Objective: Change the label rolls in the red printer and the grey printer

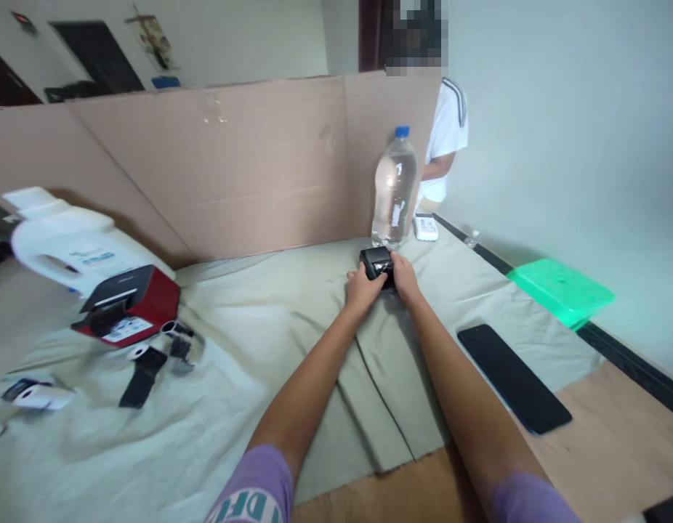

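My left hand [363, 287] and right hand [405, 276] clasp a small black device [376, 262]. It sits just before the water bottle [394, 189].

The box [376, 261] looks like shiny black plastic. At its 12 o'clock, the bottle [393, 190] is clear, smooth plastic. The cloth [249, 349] is soft, matt and wrinkled. At 5 o'clock, the phone [512, 377] is glossy.
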Demonstrator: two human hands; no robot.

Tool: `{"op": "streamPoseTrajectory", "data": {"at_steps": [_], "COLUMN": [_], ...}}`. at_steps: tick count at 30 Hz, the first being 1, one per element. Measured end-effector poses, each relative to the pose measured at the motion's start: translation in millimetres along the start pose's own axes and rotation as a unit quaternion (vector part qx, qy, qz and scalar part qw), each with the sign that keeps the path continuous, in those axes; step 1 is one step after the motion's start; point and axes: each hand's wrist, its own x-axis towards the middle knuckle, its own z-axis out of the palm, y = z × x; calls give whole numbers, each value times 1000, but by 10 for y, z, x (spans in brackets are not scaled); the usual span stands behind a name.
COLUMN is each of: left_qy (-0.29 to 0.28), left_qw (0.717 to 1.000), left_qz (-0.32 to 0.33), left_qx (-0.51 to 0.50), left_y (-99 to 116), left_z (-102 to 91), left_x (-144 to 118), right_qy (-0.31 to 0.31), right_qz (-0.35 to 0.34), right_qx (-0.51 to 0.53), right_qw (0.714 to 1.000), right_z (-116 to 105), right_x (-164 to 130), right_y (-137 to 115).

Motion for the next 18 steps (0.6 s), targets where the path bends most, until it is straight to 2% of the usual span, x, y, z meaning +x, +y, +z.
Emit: {"op": "streamPoseTrajectory", "data": {"at_steps": [2,4,6,8,11,13,15,16,18], "left_qy": [39,83,144,219,384,477,534,526,496], "left_qw": [998,993,982,962,903,867,845,848,857], "left_qz": [7,44,93,130,123,69,-5,-36,-63], "left_qx": [47,69,77,94,146,125,20,-47,-125], "left_y": [26,3,-91,-278,-754,-1163,-1565,-1740,-2015], "left_z": [-254,-704,-1373,-2215,-3520,-4197,-4609,-4715,-4780], "left_x": [-117,-254,-420,-614,-890,-991,-997,-970,-890], "right_qy": [39,78,63,-9,-151,-240,-310,-337,-393], "right_qz": [-19,-75,-161,-238,-273,-253,-231,-217,-179], "right_qx": [-56,-107,-119,-92,-24,19,56,69,77], "right_qw": [997,988,978,967,950,937,920,914,898], "right_z": [-55,-53,71,361,1095,1710,2345,2649,3203], "right_x": [-56,-159,-339,-604,-1091,-1383,-1587,-1653,-1729], "right_y": [-151,-347,-575,-824,-1233,-1520,-1799,-1924,-2128]}}
